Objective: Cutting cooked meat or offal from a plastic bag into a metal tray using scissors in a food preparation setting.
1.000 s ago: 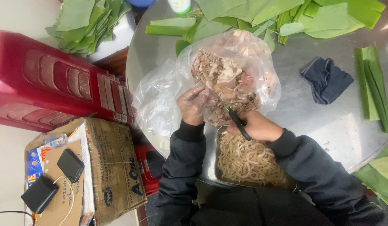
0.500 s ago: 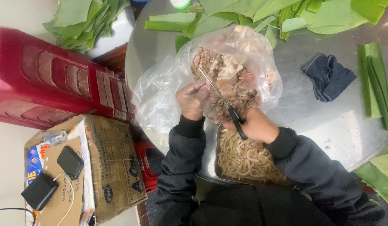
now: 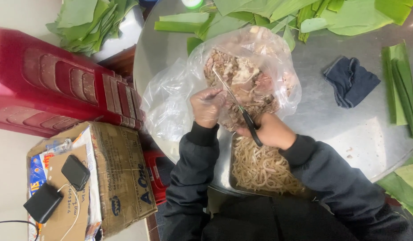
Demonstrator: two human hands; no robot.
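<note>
A clear plastic bag (image 3: 277, 53) full of cooked meat pieces (image 3: 244, 78) lies on the round metal table (image 3: 322, 120). My left hand (image 3: 207, 106), in a thin clear glove, holds a piece of meat at the bag's mouth. My right hand (image 3: 269, 131) grips black-handled scissors (image 3: 235, 105), whose blades point up-left into the meat. Below both hands sits a metal tray (image 3: 233, 176) holding thin pale strips (image 3: 262, 167).
Green leaves (image 3: 277, 13) are piled along the table's far edge, with folded leaf strips (image 3: 400, 89) at the right. A dark blue cloth (image 3: 351, 80) lies on the table. A red plastic stool (image 3: 50, 85) and a cardboard box (image 3: 119, 172) with two black devices stand at the left.
The scissors have swung from pointing down by my right hand to pointing up-left into the meat. My left hand stays at the bag's mouth.
</note>
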